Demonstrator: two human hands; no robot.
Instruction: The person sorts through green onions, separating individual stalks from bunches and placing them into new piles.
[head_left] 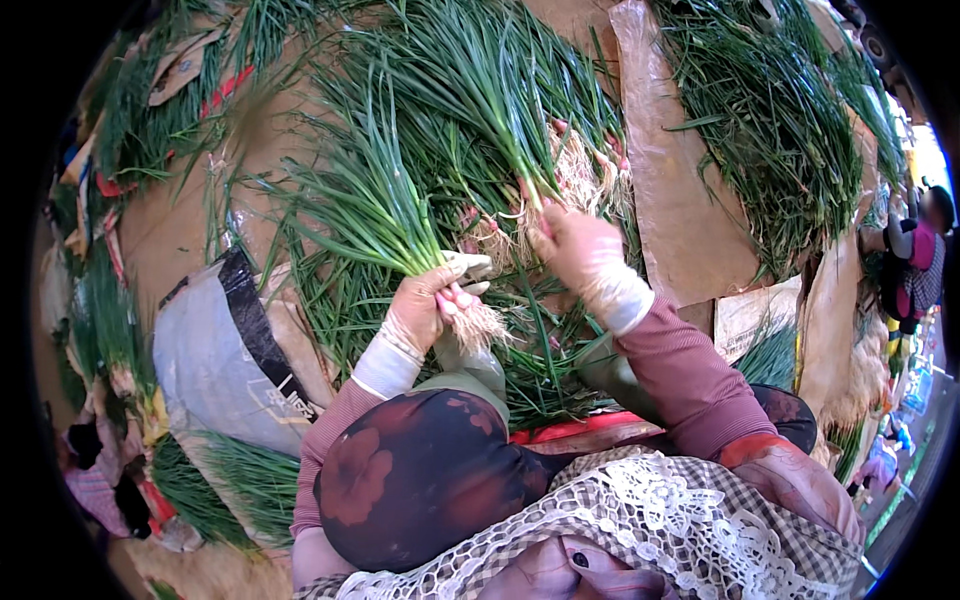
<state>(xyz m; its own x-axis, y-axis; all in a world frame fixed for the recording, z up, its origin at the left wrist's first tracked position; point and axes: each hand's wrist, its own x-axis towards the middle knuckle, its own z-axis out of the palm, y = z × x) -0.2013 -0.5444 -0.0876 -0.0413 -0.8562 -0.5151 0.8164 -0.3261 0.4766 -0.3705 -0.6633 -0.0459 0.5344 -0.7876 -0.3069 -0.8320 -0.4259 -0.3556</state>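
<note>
The left hand [418, 305], closed round an onion bunch [400, 230] near its roots, should stay snug but gentle, while the right hand [585, 250] (pinching onion stems [522, 170] over the pile [450, 150]) had best spare the thin leaves.

On my feed, my left hand [418, 305] is near the dial's centre, a bunch of spring onions [395, 225] in it, leaves toward eleven o'clock. My right hand [582, 250] is at two, at the root end of stalks [528, 172] over the main heap [440, 60], which spreads at twelve. Further out at two, a ground sheet [685, 225] separates it from another heap [770, 140]. I have a sack [215, 345] at nine, loose leaves [240, 475] at eight.
</note>
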